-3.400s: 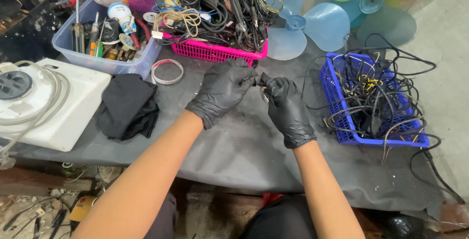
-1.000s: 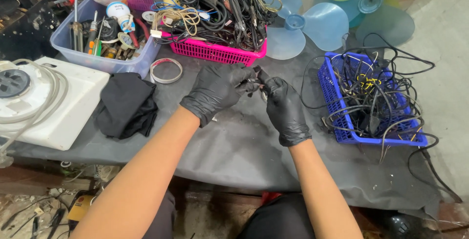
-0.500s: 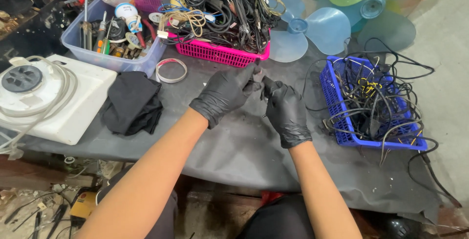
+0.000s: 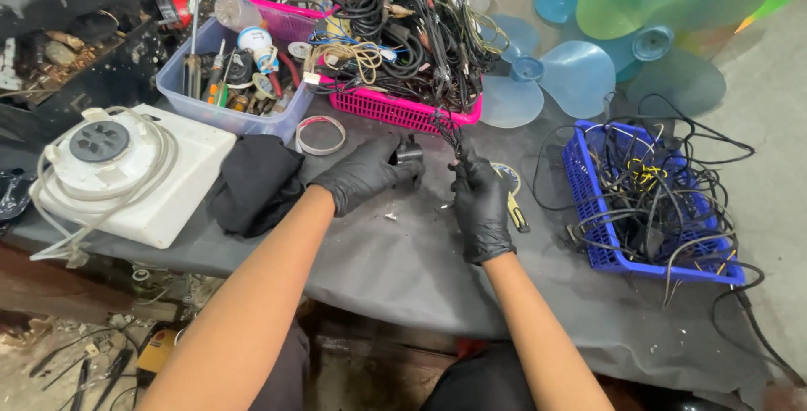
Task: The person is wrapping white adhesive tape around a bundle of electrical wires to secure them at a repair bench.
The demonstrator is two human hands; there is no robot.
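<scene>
Since a moment ago both hands have drifted slightly apart over the table (image 4: 403, 276), just in front of the pink basket (image 4: 395, 108). The left hand (image 4: 366, 174) pinches a small black plug (image 4: 409, 155); the right hand (image 4: 481, 201) closes round its cord (image 4: 454, 138), probably. Keeping the cord taut and gripping close to the plug should help.

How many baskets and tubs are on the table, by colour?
Pink basket: 1
Blue basket: 1
Clear tub: 1
Total: 3
</scene>
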